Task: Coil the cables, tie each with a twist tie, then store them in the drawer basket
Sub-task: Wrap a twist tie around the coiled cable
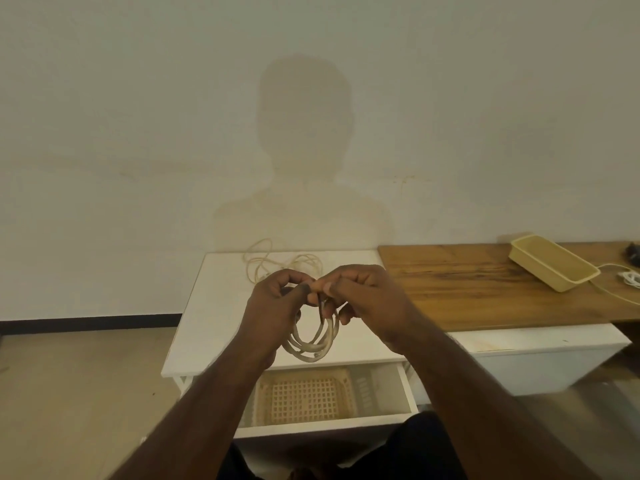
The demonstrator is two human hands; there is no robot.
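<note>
A coiled pale cable [313, 344] hangs in loops over the white table [207, 306], held at its top by both hands. My left hand [273, 303] grips the coil's top from the left. My right hand [367, 299] pinches a thin dark twist tie [322, 308] at the coil's top, fingertips meeting those of the left hand. A second, loose pale cable [277, 263] lies tangled at the table's back edge. Below the tabletop the drawer stands pulled out, with a beige lattice basket [306, 398] inside it.
A wooden bench top [485, 289] adjoins the table on the right and carries a yellow tray [554, 263]. A white cable [623, 277] and a dark object lie at its far right. A plain wall stands behind; floor lies to the left.
</note>
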